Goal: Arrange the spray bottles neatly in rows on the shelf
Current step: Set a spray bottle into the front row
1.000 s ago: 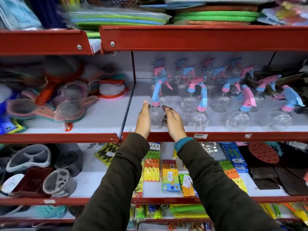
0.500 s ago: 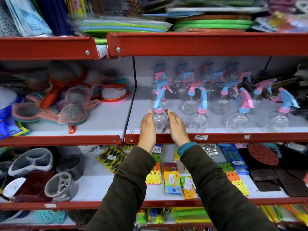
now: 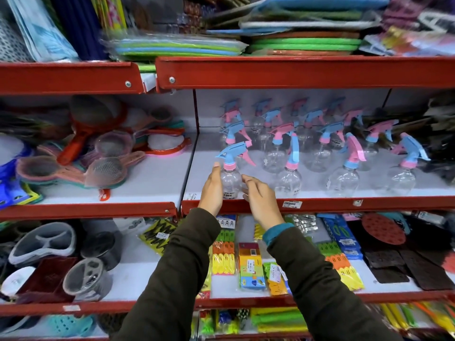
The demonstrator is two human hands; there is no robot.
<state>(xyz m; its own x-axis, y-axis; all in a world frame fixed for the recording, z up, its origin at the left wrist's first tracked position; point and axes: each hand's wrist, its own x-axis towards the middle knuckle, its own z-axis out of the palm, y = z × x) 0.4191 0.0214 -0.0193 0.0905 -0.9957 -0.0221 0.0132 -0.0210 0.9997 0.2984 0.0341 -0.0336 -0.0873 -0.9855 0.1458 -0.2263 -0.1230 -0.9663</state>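
Note:
Several clear spray bottles with blue and pink trigger heads stand on the white shelf (image 3: 320, 190) with a red front lip. The front-left spray bottle (image 3: 231, 177) stands upright at the shelf's front left corner. My left hand (image 3: 212, 188) rests flat against its left side. My right hand (image 3: 261, 198) hovers just right of it, fingers spread, a small gap from the bottle. More bottles stand behind in rows, such as a front-row bottle (image 3: 288, 179) to the right and another bottle (image 3: 343, 179) farther right.
A red upper shelf edge (image 3: 295, 72) hangs above the bottles. Mesh strainers (image 3: 105, 168) lie on the left bay. Packets of clips (image 3: 251, 267) and dark mats (image 3: 398, 262) fill the shelf below, with grey holders (image 3: 44, 242) at lower left.
Both hands held the front-left bottle between them before. Now the right hand has pulled a little away to the right and opened, and the left hand stays against the bottle.

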